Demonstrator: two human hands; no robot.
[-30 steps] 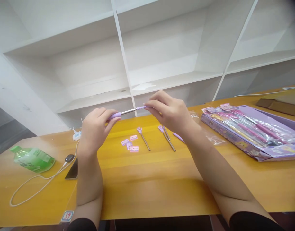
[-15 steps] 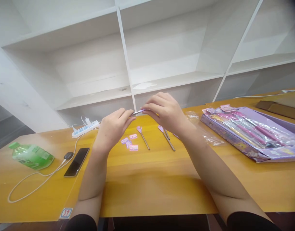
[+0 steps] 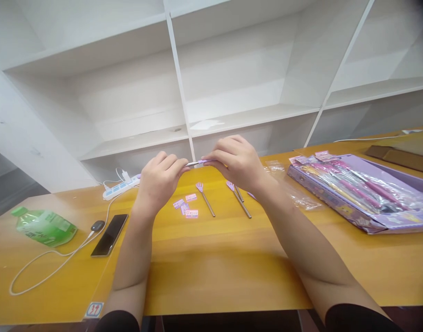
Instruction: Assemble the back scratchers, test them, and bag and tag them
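Note:
Between my two hands, above the table, is a thin back scratcher (image 3: pixel 195 163) with a metal rod and a purple end, held roughly level. My left hand (image 3: pixel 161 182) pinches the metal part, and my right hand (image 3: pixel 237 165) has its fingers closed around the purple end, hiding most of it. Below lie more telescopic back scratchers with purple hand-shaped heads: one (image 3: pixel 207 201) on its own, and another (image 3: pixel 243 206) with a further rod beside it. Several small pink and purple printed cards (image 3: pixel 191 214) are spread left of them.
On the right sits a purple display box (image 3: pixel 339 210) holding bagged back scratchers (image 3: pixel 363 184). Clear plastic bags (image 3: pixel 303 199) lie beside it. At left are a green bottle (image 3: pixel 45 227), a phone (image 3: pixel 109 235), a white cable and a power strip (image 3: pixel 120 188). White shelving (image 3: pixel 232 120) rises behind.
My left hand has shifted slightly left and turned a little along the rod. The right hand keeps its grip almost in place.

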